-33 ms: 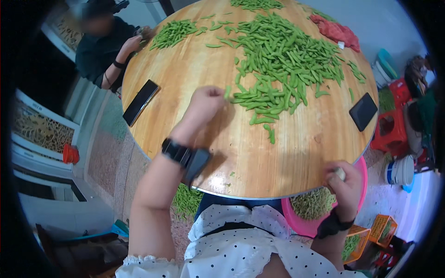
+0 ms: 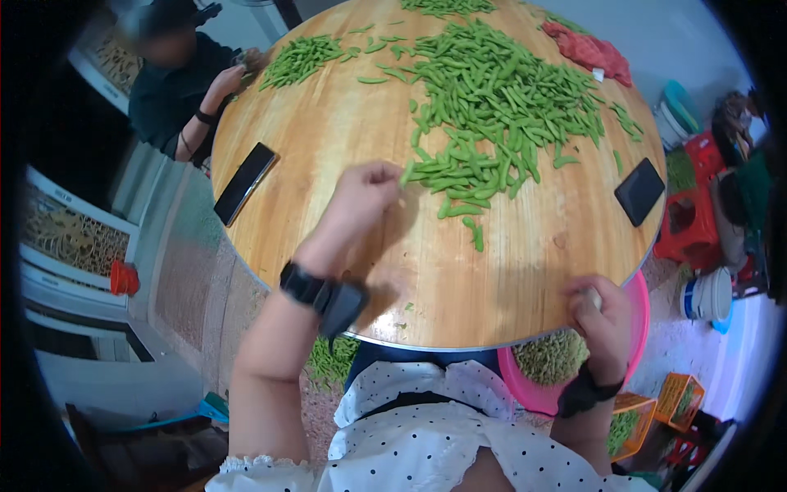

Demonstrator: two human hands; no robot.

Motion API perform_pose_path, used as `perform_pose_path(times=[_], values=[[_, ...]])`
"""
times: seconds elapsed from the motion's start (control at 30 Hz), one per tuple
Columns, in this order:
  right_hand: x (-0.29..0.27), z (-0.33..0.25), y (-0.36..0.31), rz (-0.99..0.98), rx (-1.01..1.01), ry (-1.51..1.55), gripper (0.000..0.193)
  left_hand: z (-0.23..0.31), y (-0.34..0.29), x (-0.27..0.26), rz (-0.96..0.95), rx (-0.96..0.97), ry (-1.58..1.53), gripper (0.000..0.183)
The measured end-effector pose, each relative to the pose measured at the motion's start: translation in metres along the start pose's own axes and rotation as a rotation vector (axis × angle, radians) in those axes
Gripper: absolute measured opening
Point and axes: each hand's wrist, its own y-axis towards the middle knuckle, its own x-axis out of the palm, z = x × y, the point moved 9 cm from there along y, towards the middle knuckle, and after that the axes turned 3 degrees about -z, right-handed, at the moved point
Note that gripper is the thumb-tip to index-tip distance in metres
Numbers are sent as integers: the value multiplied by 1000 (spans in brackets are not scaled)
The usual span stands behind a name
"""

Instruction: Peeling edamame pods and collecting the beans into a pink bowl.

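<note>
Pods (image 2: 508,90) are piled on the table (image 2: 336,123), mostly in its far half. One pod (image 2: 407,173) is pinched by the left hand (image 2: 367,189) near the table's centre. At the table's near right edge, the right hand (image 2: 603,318) is curled; its contents cannot be told.

Left phone (image 2: 246,184): black, lying slantwise
Stool (image 2: 694,236): red plastic
Bucket (image 2: 708,297): white — near the stool
Small pail (image 2: 125,280): red

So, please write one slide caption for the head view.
Left hand at a pile of green pods on a wooden table, right hand near a pink basin.
</note>
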Motion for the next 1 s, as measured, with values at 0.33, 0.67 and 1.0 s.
perform_pose_path(times=[0.33,0.67,1.0], values=[[118,-1,29,-506,-35,209,24,-1,-106,79,-250,41,-269,20],[126,4,28,-507,-92,90,24,18,-112,62,1,440,177,12],[126,5,29,-477,-35,106,23,31,-114,59,15,504,270,9]])
